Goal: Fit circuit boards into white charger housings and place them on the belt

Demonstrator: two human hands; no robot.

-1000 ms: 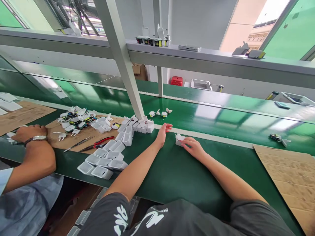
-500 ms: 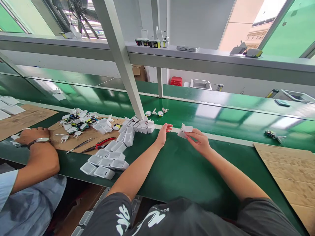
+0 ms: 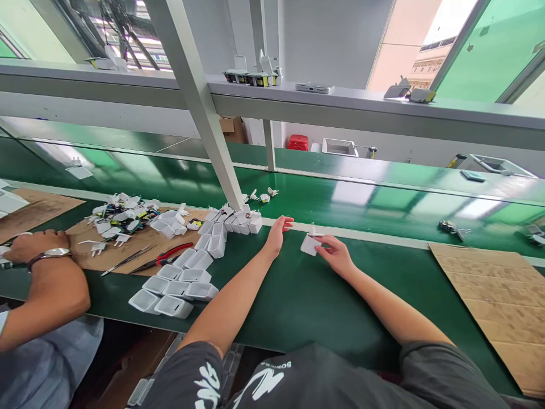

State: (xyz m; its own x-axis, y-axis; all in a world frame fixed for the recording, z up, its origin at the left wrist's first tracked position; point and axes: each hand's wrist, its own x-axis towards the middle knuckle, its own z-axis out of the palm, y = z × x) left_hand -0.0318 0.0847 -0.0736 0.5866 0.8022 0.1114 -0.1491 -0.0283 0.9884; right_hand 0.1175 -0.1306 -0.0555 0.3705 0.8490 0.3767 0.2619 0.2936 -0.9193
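Note:
My right hand (image 3: 336, 254) has its fingers closed on a white plastic case (image 3: 309, 245), which has a white piece standing at its top. To the left of it, my left hand (image 3: 279, 232) is raised over the green bench with fingers stretched out and nothing in them. Beyond my left hand, several small white parts (image 3: 264, 197) lie on the green surface. White open cases (image 3: 204, 260) form a slanting row left of my left forearm, running up to a tight cluster (image 3: 244, 222) by the metal post.
Red-handled pliers (image 3: 174, 254), tweezers (image 3: 128, 261) and a heap of circuit parts (image 3: 123, 216) lie on cardboard at left. A co-worker's arm (image 3: 63, 289) rests beside them. The slanted metal post (image 3: 204, 108) rises ahead. Cardboard (image 3: 481, 307) lies at right.
The white case in my right hand has turned, showing a broad flat face, and sits slightly lower. My left hand keeps its fingers outstretched. The whole view has shifted a little.

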